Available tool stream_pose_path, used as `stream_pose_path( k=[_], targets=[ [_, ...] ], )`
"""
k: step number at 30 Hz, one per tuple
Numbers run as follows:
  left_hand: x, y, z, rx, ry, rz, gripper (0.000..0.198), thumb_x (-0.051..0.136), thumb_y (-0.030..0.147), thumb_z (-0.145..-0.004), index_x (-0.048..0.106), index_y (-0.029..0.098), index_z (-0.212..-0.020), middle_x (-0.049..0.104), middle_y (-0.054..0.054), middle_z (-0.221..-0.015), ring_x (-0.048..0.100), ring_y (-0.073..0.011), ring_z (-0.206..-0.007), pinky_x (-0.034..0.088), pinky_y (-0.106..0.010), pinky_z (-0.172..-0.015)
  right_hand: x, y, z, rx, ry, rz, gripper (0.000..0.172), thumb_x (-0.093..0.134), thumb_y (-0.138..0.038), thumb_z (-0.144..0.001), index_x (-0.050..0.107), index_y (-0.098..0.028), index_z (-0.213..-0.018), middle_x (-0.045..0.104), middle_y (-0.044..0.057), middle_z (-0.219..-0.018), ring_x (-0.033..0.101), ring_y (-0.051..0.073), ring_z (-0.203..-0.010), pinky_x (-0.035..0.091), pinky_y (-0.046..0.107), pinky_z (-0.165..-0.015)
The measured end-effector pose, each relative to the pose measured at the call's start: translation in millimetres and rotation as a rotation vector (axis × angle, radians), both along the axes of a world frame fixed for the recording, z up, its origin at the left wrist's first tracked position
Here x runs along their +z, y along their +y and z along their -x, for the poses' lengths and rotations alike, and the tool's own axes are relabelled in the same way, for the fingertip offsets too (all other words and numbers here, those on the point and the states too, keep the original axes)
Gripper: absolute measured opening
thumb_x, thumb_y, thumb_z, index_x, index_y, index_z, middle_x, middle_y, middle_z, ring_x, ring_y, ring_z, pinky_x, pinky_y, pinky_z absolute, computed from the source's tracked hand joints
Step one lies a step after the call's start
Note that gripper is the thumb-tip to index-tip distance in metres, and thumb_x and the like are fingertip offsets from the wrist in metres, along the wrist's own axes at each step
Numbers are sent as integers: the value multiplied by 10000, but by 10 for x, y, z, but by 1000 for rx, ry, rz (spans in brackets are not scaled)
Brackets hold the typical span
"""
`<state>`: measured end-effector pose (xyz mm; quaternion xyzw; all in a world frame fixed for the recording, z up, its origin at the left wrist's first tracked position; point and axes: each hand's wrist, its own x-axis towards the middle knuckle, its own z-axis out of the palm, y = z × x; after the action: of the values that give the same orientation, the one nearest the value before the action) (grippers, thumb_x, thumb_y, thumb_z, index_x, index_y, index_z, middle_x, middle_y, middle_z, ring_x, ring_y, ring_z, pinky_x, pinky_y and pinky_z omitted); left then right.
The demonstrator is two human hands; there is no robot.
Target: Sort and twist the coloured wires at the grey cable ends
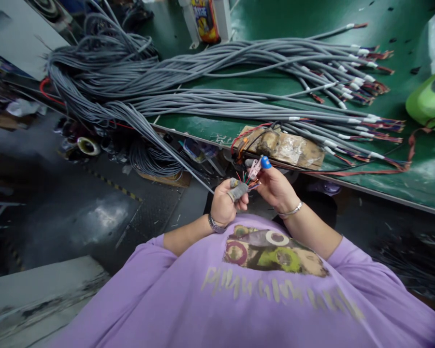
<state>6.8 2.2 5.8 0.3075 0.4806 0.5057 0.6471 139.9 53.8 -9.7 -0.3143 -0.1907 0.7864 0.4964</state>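
Note:
My left hand, closed with grey wraps on its fingers, grips the end of a grey multi-core cable. Thin coloured wires fan out of that end, red, green, blue and orange among them. Close against the wires is my right hand, its fingers bent together and a blue cover on the thumb tip. A small pinkish patterned piece shows beside that thumb; whether it is held or wrapped round a finger I cannot tell. Both hands are in front of the bench edge.
A big bundle of grey cables lies across the green bench, stripped ends to the right. At the bench edge sits a wooden block with wires around it. A green basket stands right; coiled cable lies below.

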Motion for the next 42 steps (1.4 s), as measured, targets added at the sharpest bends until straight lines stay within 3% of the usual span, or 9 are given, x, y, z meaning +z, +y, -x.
stream_pose_path(
  k=[4, 9, 22, 29, 35, 42],
  targets=[
    [-31, 14, 13, -41, -21, 36, 397, 807, 460, -624, 526, 190, -698, 599, 50, -489, 493, -89, -330, 359, -185, -323, -1, 7, -11, 12, 9, 26, 340, 750, -546, -797, 722, -208, -826, 696, -1, -742, 566, 122, -639, 449, 259, -597],
    [-53, 12, 14, -69, -10, 77, 404, 807, 459, -618, 513, 193, -694, 593, 52, -489, 482, -84, -329, 366, -185, -327, -2, 17, 8, -17, 47, 35, 322, 800, -514, -758, 716, -208, -806, 702, -7, -741, 572, 120, -646, 454, 260, -599],
    [-26, -71, 32, -12, 21, -9, 440, 820, 501, -627, 525, 188, -716, 624, 38, -521, 518, -83, -355, 386, -175, -345, 8, -37, 7, 84, 5, 15, 594, 575, -812, -763, 630, -221, -792, 675, 16, -746, 547, 127, -567, 481, 263, -528],
    [-9, -95, 14, 7, 49, 0, 393, 787, 479, -659, 540, 186, -740, 628, 46, -535, 526, -79, -362, 369, -169, -347, 43, -43, 8, 11, -10, 7, 358, 777, -531, -760, 705, -184, -810, 664, -2, -720, 516, 99, -589, 442, 219, -543],
    [20, -57, -29, 10, 44, -14, 374, 773, 466, -669, 533, 184, -721, 625, 44, -529, 527, -79, -357, 332, -167, -338, -45, -24, 56, -56, -70, -31, 455, 672, -667, -800, 680, -213, -779, 683, 15, -738, 546, 130, -611, 470, 264, -587],
    [23, -16, -63, 16, 35, 20, 391, 769, 485, -656, 522, 188, -720, 613, 46, -515, 506, -76, -344, 317, -174, -336, -55, 56, 67, 74, 46, 55, 486, 726, -699, -726, 683, -217, -766, 679, 10, -679, 575, 151, -564, 502, 295, -564]
  ],
)
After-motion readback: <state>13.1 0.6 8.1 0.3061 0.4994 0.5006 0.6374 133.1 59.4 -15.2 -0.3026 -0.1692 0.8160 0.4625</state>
